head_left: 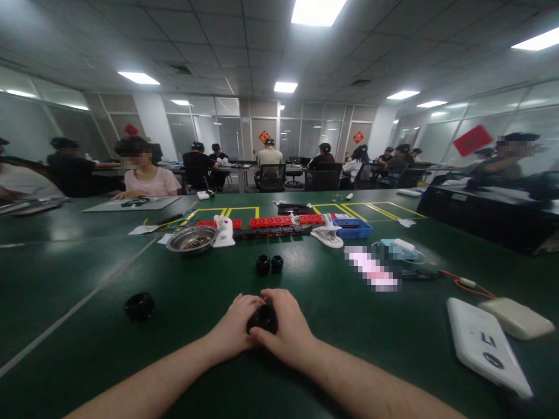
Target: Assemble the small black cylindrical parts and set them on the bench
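Note:
Low over the green table, my left hand (241,326) and my right hand (286,326) close around a glossy black round part (264,317) with a hollow in its top. The right thumb lies across its near side, and the left fingers wrap its left side. Farther forward, two smaller black round parts (262,265) stand side by side. A larger black ring-shaped part (140,306) rests on the table to the left. The exact kind of these parts cannot be made out.
Ahead stand a metal bowl (192,240) of small brass-coloured pieces, white clip stands (224,231), red trays (271,222) and a blue bin (353,228). At right lie a white device (487,346), a cream case (517,317) and cables. Across the table sits a person (148,177).

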`<act>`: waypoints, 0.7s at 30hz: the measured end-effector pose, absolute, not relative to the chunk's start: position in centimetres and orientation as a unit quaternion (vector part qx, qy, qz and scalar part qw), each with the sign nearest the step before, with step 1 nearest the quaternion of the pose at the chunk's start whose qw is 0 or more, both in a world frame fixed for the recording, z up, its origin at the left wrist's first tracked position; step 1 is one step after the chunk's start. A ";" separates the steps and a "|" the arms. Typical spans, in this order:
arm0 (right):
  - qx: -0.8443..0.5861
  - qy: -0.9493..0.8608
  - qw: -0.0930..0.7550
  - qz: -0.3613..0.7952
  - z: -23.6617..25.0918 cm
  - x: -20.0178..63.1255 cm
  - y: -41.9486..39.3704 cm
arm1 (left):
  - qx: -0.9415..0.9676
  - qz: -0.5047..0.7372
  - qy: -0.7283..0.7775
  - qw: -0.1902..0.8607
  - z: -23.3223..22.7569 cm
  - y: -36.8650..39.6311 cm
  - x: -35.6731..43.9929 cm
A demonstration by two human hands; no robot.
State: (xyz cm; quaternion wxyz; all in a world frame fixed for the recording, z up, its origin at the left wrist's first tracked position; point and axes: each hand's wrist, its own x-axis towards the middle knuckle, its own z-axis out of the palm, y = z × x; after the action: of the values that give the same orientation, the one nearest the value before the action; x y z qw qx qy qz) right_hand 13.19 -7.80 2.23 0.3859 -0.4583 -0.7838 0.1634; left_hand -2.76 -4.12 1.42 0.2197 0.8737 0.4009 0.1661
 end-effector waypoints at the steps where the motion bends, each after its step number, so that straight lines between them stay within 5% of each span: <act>1: -0.468 -0.781 0.381 0.158 2.3 13.2 -7.8 | 0.874 0.166 0.404 0.215 1.4 -4.1 -2.7; 21: -0.493 -0.757 0.402 0.148 2.2 13.1 -7.7 | 0.876 0.172 0.399 0.209 1.9 -4.5 -2.7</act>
State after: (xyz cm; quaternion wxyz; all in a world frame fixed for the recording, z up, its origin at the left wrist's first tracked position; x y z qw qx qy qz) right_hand 13.11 -7.68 2.17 0.4020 -0.4934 -0.7569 0.1481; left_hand -2.71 -4.48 1.94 0.2094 0.8761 0.3986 0.1724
